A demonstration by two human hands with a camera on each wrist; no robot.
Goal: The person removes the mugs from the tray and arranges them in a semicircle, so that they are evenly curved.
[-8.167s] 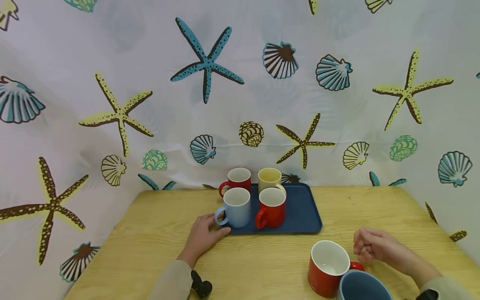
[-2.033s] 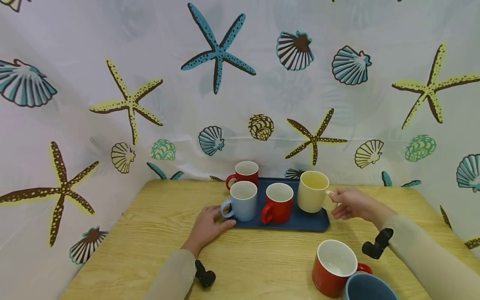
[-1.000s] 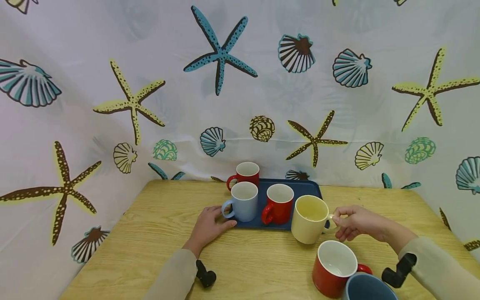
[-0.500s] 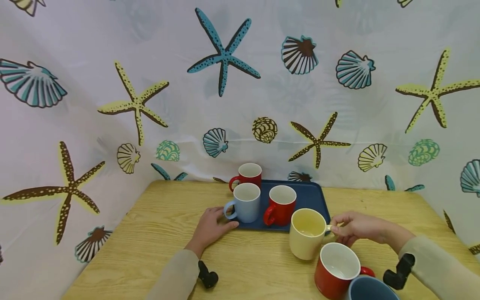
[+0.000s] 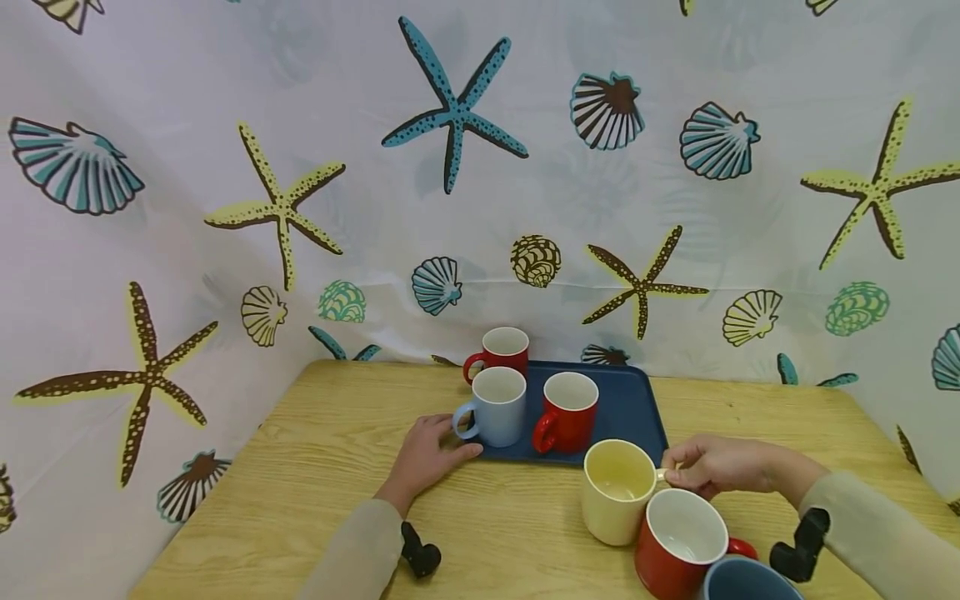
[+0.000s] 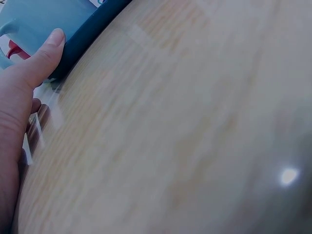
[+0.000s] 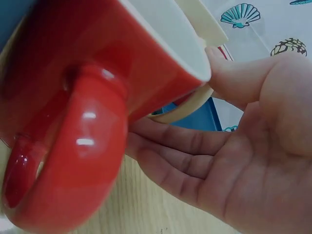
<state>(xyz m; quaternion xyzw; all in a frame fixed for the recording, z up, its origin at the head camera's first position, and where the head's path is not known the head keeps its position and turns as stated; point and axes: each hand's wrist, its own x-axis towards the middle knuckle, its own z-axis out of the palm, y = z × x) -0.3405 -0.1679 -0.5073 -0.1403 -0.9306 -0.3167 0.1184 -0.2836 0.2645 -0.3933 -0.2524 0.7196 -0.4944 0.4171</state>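
Note:
My right hand (image 5: 731, 465) pinches the handle of a pale yellow mug (image 5: 609, 510), which stands upright in front of the tray, close to the left of a red mug (image 5: 663, 560). In the right wrist view that red mug (image 7: 95, 161) covers most of the yellow one, and part of the yellow handle (image 7: 187, 106) shows by the fingers. My left hand (image 5: 426, 458) grips the front left corner of a dark blue tray (image 5: 630, 408), its thumb (image 6: 48, 51) on the rim beside a light blue mug (image 5: 501, 417).
The tray also bears a bright red mug (image 5: 576, 425) and a darker red mug (image 5: 512, 360) behind. A blue-grey mug (image 5: 750, 582), cut off by the frame, stands against the front red mug. A patterned cloth (image 5: 360, 92) hangs behind the wooden table (image 5: 315, 433).
My right hand has taken the yellow mug from the tray's back row by its handle, carried it over the right side and brought it down in front. The left hand stays at the tray.

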